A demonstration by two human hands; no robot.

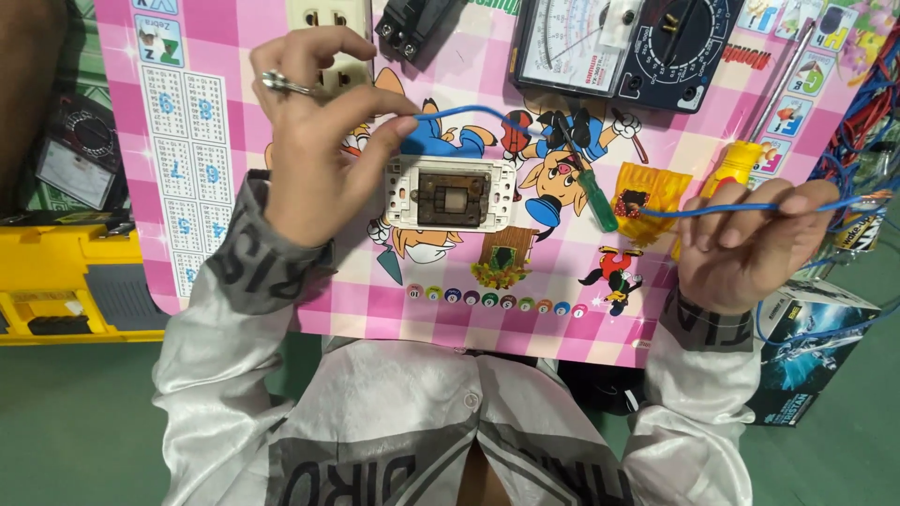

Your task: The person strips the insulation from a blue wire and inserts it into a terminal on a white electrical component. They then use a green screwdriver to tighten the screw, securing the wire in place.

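Left hand [319, 159] pinches one blue wire [464, 112] just above the bare switch module [452, 194]; right hand [741, 244], right of it, grips another blue wire [712, 210]. Neither wire looks attached yet.

Showing pink-and-white checks with bright cartoon figures on the counter [562, 309]; trailing blue wire [469, 111]; lying cream around brown, the switch plate [452, 193]; lying green-handled, a small screwdriver [596, 199]; lying yellow-handled, another screwdriver [741, 159]; sitting black, the meter [647, 47].
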